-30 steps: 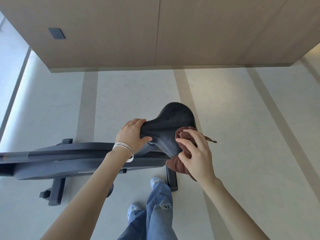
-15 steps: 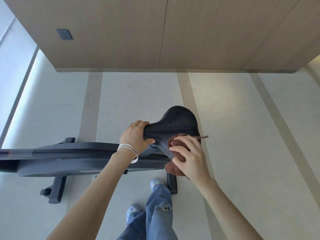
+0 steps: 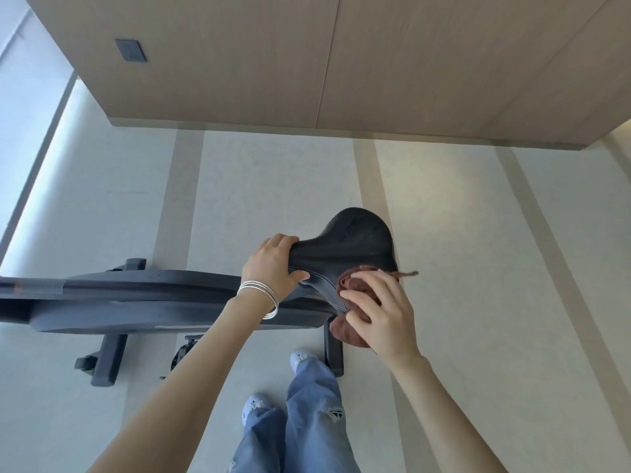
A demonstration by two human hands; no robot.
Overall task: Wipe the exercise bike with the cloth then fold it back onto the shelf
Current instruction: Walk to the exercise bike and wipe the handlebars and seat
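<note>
A dark grey exercise bike (image 3: 136, 298) stretches from the left edge to the middle of the head view. Its black saddle (image 3: 355, 247) points left toward me. My left hand (image 3: 273, 264), with silver bangles on the wrist, grips the saddle's narrow nose. My right hand (image 3: 379, 312) presses a bunched reddish-brown cloth (image 3: 348, 331) against the saddle's near right side. Part of the cloth hangs below my palm, and a thin corner sticks out to the right of the saddle.
A wood-panelled wall (image 3: 307, 56) with a dark switch plate (image 3: 130, 50) rises behind the bike. The bike's feet (image 3: 106, 360) rest on the pale striped floor (image 3: 478, 268). My legs in jeans (image 3: 307, 421) stand just in front of the rear foot. No shelf is in view.
My right hand has slid the cloth leftward and slightly up along the saddle's near side. My left hand keeps its grip on the nose. The view has shifted a little.
</note>
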